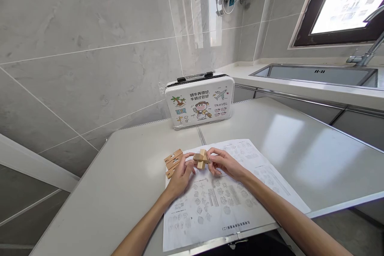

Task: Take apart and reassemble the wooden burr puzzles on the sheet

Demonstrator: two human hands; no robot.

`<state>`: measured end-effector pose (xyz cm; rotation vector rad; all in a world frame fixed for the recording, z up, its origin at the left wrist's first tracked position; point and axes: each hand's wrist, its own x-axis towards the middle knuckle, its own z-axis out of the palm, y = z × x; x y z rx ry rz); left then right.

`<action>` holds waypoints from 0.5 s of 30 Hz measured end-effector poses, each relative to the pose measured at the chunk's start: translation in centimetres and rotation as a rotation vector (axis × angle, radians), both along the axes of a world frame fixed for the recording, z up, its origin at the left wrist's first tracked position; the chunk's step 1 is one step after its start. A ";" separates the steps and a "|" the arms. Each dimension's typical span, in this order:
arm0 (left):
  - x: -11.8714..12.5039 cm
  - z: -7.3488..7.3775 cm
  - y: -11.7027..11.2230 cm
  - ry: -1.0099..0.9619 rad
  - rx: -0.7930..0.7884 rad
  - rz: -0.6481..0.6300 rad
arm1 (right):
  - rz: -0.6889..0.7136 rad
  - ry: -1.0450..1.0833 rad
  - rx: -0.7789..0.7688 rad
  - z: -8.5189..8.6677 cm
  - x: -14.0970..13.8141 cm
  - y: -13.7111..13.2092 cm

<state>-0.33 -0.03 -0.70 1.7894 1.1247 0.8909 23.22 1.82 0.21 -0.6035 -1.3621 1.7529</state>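
Observation:
A cross-shaped wooden burr puzzle [201, 160] of interlocked light and darker bars is held just above a printed sheet. My left hand [181, 175] grips its left side, with thumb and fingers closed around the end of a bar. On the other side, my right hand [224, 163] pinches the right-hand bar between thumb and fingers. Several loose notched wooden pieces [173, 161], with dark marks on them, lie side by side just past my left hand, which partly covers them. The printed sheet [210, 224] carries puzzle diagrams and spreads under both hands.
A white carry case [199, 102] with cartoon prints and a black handle stands upright at the back of the grey folding table [135, 184]. Behind it rises a tiled wall [105, 60]. To the right are a counter with a sink [318, 75] and a tap [364, 59].

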 end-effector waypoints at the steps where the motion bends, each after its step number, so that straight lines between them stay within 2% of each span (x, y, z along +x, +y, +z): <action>1: 0.0 0.0 0.0 -0.040 -0.044 -0.037 | 0.033 -0.012 0.016 0.0 0.0 -0.1; 4: -0.1 0.0 0.0 -0.139 -0.161 -0.111 | 0.124 -0.038 0.060 0.0 0.0 -0.2; 8: 0.0 0.4 -0.1 -0.168 -0.221 -0.071 | 0.185 -0.063 0.083 0.2 -0.1 -0.4; 10: 0.1 0.7 0.0 -0.211 -0.221 -0.043 | 0.152 -0.076 0.098 0.3 -0.2 -0.4; 15: 0.6 1.1 0.1 -0.306 -0.166 0.031 | -0.037 -0.184 0.126 -0.2 -0.6 -0.3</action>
